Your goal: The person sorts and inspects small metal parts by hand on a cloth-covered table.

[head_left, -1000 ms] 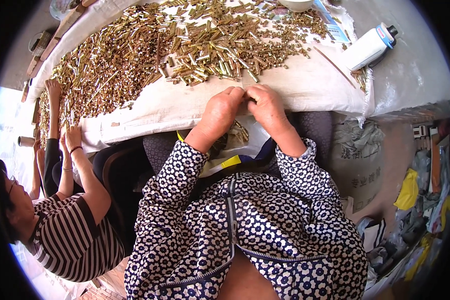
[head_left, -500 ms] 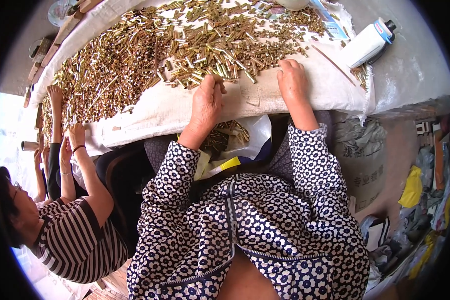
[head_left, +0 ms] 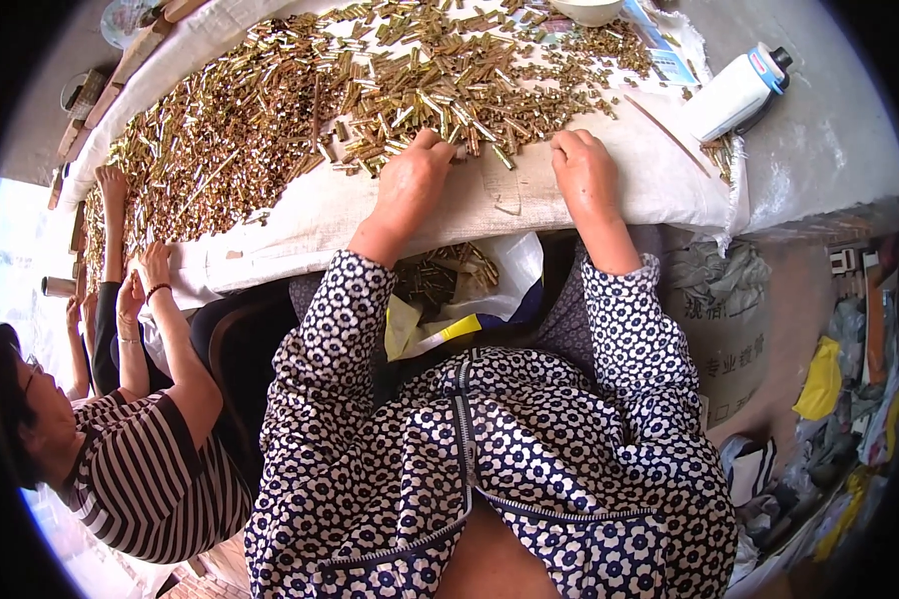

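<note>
brass tube heap (head_left: 400, 90): loose on pale cloth (head_left: 659, 185), presumably to curb rolling. wearer's left hand (head_left: 412, 178): curled at heap's near edge; right hand (head_left: 584, 175): curled beside its right fringe; either grip cannot be told. open bag (head_left: 517, 272): below heap, mouth up, likely against spilling.

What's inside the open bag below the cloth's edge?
Golden metal pieces show inside the bag. Top ones hide whatever lies deeper; the whitish cloth covers its far side.

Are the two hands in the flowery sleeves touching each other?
No, the left hand and the right hand are apart, with pale cloth showing between them.
</note>
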### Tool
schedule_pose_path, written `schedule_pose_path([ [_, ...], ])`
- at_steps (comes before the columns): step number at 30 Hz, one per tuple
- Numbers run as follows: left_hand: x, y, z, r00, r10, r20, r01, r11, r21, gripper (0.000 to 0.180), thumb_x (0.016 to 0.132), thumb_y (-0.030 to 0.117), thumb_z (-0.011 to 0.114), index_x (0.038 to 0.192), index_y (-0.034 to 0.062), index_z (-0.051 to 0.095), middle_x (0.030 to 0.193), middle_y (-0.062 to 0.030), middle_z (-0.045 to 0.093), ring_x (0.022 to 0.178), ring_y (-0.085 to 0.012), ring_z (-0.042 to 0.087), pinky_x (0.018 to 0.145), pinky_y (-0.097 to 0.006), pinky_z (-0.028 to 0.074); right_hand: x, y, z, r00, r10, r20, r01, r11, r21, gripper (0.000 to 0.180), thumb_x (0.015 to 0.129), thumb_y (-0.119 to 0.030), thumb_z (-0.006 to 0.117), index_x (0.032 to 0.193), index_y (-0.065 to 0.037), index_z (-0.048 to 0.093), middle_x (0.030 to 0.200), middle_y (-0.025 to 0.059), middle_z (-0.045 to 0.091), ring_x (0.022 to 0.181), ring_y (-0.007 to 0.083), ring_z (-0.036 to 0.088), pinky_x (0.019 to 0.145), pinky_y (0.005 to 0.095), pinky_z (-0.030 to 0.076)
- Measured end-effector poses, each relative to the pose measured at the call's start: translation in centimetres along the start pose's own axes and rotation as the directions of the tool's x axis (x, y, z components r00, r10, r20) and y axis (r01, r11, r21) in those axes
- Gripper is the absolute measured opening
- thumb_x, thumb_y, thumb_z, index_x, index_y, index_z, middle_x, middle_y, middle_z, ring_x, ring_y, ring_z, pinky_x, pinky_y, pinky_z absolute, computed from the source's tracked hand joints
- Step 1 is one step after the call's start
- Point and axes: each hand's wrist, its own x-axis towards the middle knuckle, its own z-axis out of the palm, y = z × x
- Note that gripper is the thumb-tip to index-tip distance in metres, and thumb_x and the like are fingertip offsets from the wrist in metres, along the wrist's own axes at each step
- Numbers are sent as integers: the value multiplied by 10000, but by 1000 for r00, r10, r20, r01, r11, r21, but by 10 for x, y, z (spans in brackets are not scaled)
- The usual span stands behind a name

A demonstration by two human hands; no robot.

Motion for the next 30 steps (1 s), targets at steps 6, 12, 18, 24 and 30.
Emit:
schedule_pose_path([
  [6, -20, -5, -7, 994, 64, -85, -82, 970, -227, 124, 803, 73, 643, 916, 45, 602, 855, -91, 602, 628, -238, 613, 561, -354, 495, -16, -50, -15, 995, -103, -17, 100, 903, 419, 106, 779, -8, 640, 861, -74, 632, 831, 59, 626, 723, 194, 608, 638, 293, 484],
  [12, -37, 7, -16, 953, -234, 191, 291, 548, -784, 92, 875, 61, 625, 954, 39, 586, 723, 22, 555, 613, -43, 505, 541, -202, 424, -29, -83, -25, 953, -103, 286, -188, 538, 822, 107, 806, 44, 640, 904, 1, 650, 895, -2, 593, 781, 65, 541, 678, 194, 445],
  [18, -43, 12, -20, 919, -263, 295, 384, 426, -819, 49, 913, 85, 597, 956, 66, 582, 673, 45, 536, 537, -11, 429, 468, -157, 326, -38, -86, -19, 924, -19, 381, -338, 420, 842, 135, 808, 15, 645, 936, -26, 657, 871, -3, 619, 830, 88, 587, 712, 223, 480],
  [24, -45, 12, -18, 894, -329, 304, 421, 387, -820, 35, 913, 84, 596, 935, 62, 582, 666, 46, 538, 523, -11, 423, 458, -157, 325, -40, -82, -15, 962, -271, 13, 257, 923, 286, 176, 745, -7, 643, 899, -93, 651, 830, 56, 614, 802, 254, 596, 711, 348, 506],
  [30, -47, 11, -15, 879, -346, 327, 436, 309, -845, 44, 907, 71, 594, 945, 52, 585, 674, 37, 550, 537, -13, 445, 459, -160, 339, -39, -76, -16, 972, -211, 102, 192, 967, 166, 100, 742, -41, 622, 824, -96, 611, 838, 67, 605, 836, 275, 576, 714, 387, 494],
])
